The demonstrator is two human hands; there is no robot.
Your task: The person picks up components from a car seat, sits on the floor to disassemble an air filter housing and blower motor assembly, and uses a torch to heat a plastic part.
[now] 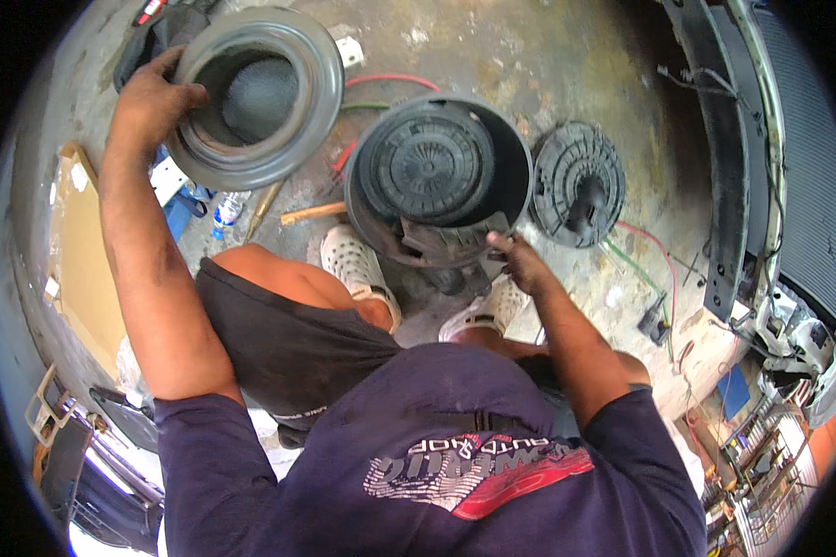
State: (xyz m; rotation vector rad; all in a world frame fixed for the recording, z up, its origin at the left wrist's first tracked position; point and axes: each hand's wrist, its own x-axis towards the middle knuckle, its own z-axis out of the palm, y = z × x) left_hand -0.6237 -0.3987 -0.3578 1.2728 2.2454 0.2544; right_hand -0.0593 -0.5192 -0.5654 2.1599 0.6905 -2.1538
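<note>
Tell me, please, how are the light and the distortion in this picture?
Head view: black corners, and the dark bar at right looks curved; head view: white glare at the lower left, soft shine on the hollow round part, dark shade inside the black bucket; head view: ribs on the round cover right of it read clearly.

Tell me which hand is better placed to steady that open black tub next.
Likely the right hand: it is at the near rim of the black tub, while the left hand is off to the left, holding the round hollow part.
</note>
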